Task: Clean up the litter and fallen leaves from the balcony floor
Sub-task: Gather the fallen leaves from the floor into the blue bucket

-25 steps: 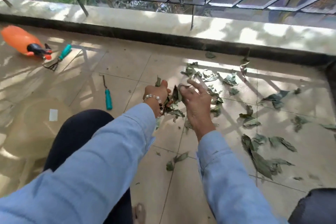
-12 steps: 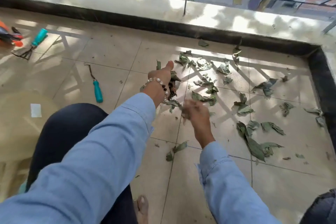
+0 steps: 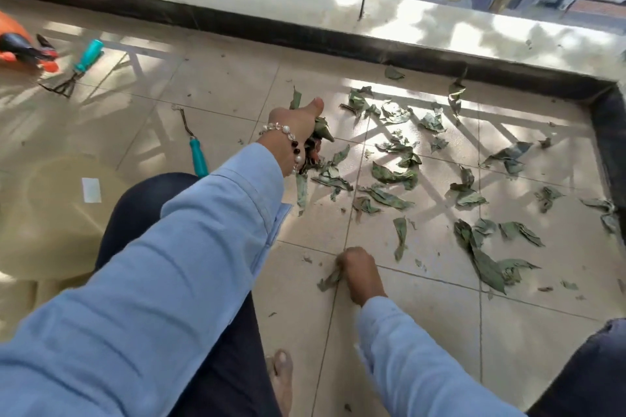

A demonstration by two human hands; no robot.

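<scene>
Head view: gathering step; left hand grips leaf bundle; right hand, fingers curled, pinches near leaf; next, scattered leaves beyond right hand need collecting.

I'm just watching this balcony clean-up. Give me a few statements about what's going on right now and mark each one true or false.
1. The left hand holds a bunch of leaves. True.
2. The right hand is raised in the air, empty. False: it is down at the floor tiles, gripping a leaf.
3. All the leaves are picked up. False: many scattered leaves lie on the tiles.
4. Two green-handled tools lie on the floor. True.
5. A bracelet is on the left wrist. True.
</scene>
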